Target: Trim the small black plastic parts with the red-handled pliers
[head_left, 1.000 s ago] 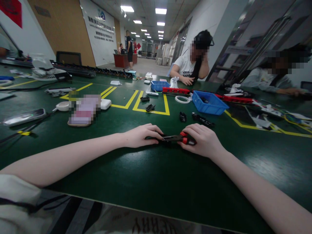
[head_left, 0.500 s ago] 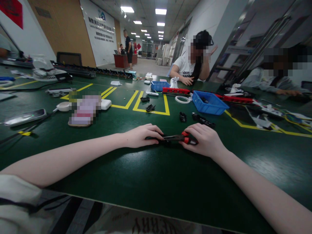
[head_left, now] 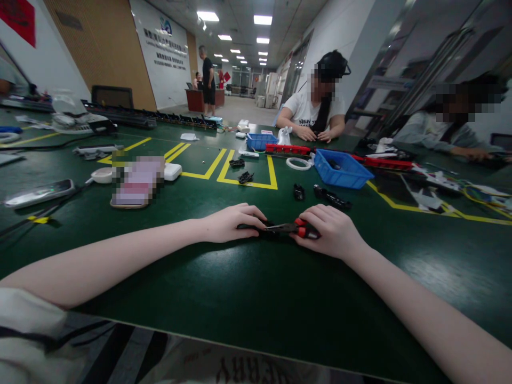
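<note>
My right hand (head_left: 330, 230) is closed around the red and black handles of a pair of needle-nose pliers (head_left: 283, 228). Their narrow metal jaws point left and reach the fingertips of my left hand (head_left: 234, 223). Thumb and fingers of that left hand are curled around a small black part (head_left: 272, 234), dark against the green table and mostly hidden by the fingers and jaws. I cannot tell whether the jaws grip it. Beyond my right hand lie a short black piece (head_left: 298, 192) and a longer black piece (head_left: 332, 196).
Black clips (head_left: 245, 177) lie by a yellow tape outline. Farther right stands a blue bin (head_left: 343, 169) beside a white ring (head_left: 298, 164). To the left are a phone (head_left: 138, 181), a white case (head_left: 173, 172) and cables. A co-worker (head_left: 312, 114) sits across the green table (head_left: 224, 298).
The pliers and my right hand have shifted slightly left. My left hand stays almost in place. Across the table, the co-worker's raised hand has come down to the table.
</note>
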Tool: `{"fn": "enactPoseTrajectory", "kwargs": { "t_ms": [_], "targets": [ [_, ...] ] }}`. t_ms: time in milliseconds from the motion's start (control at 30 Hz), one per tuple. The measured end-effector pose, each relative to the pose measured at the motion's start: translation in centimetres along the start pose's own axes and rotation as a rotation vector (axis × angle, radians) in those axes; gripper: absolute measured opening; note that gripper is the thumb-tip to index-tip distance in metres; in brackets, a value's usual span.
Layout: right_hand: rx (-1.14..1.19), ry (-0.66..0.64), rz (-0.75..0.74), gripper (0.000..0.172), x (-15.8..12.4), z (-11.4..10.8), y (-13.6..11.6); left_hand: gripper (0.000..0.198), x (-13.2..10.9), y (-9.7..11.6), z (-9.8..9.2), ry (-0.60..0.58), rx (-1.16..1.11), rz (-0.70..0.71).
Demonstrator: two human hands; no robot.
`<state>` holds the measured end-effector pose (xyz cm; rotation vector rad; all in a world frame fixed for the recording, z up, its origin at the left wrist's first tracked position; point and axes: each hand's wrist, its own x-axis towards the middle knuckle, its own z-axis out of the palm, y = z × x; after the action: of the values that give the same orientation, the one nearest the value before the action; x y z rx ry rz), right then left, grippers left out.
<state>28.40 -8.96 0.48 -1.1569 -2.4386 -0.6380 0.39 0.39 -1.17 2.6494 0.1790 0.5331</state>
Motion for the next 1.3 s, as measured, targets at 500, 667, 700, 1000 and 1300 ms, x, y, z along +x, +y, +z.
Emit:
{"fn": "enactPoseTrajectory", "kwargs": {
  "t_ms": [500,667,700,1000,1300],
  "targets": [
    [-0.016,0.025,0.010,0.025,-0.24,-0.17,0.65,0.028,-0.04,0.03,-0.11,-0.028,0.028,0.005],
    [-0.017,0.022,0.003,0.026,-0.13,0.06,0.48,0.027,0.02,0.08,-0.07,-0.014,0.052,0.019],
    [-0.015,0.023,0.004,0.026,-0.11,0.09,0.45,0.026,0.03,0.07,-0.04,-0.009,0.059,0.024],
    [0.007,0.013,0.009,0.025,0.02,0.12,-0.01,0.025,0.06,-0.04,0.03,-0.002,0.052,0.034],
    [-0.006,0.028,0.015,0.026,0.10,0.16,-0.20,0.023,0.06,0.10,-0.01,-0.020,0.072,0.011]
  ]
}}
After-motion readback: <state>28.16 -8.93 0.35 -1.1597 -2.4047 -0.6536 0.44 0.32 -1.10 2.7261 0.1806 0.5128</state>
